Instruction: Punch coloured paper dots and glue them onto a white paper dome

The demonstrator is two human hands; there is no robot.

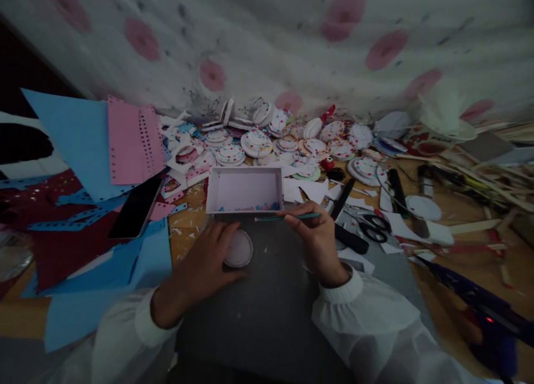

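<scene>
On the grey mat point(267, 311) lies a small white paper disc point(239, 248) with a wavy rim. My left hand point(204, 261) curves around the disc's left side, fingers and thumb apart; whether they press on its edge I cannot tell. Thin teal tweezers point(306, 215) are pinched in my right hand point(319, 242). Their tip, with a tiny pale speck at it, points left, just above the disc and in front of the box. Beyond both hands stands an open white box point(211, 192) with small blue and pink bits point(250, 207) along its near side.
Decorated paper discs point(256, 142) crowd the back. Blue sheets point(79, 144), pink punched paper point(136, 142) and a phone point(137, 208) lie left. Black scissors point(375, 228), a black-handled tool point(350, 239) and paper scraps lie right. A glue gun point(479, 300) with a red light sits at front right.
</scene>
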